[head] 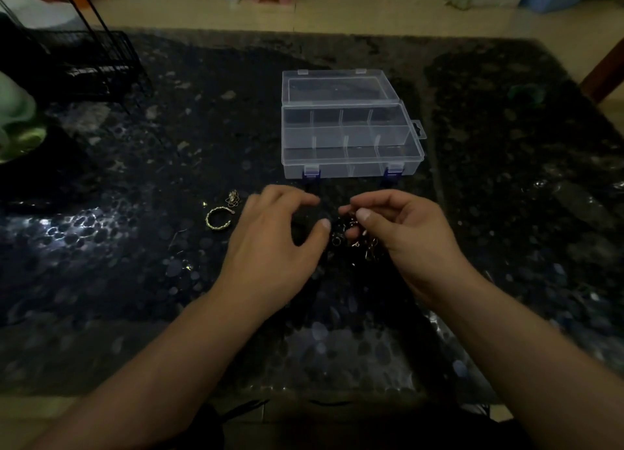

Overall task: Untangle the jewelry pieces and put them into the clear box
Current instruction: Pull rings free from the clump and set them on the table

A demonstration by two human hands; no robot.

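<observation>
Two hands over dark patterned desk (pixel 135 280). Right hand (pixel 405 240): fingers curled, pinching tangled jewelry cluster (pixel 354 238), which hangs just above the desk. Left hand (pixel 273 243): fingers relaxed, spread, holding nothing, just beside the cluster. Gold open ring (pixel 217 217) and small chain piece (pixel 233 198) lie left of the hands. Clear box (pixel 351 139), lid open, sits beyond the hands; compartments show nothing inside.

A single head-worn wide-angle view looks forward and down from the person's own position; the dark worktop (pixel 135 280) lies close below; the floor (pixel 371 10) beyond fills the top edge.
</observation>
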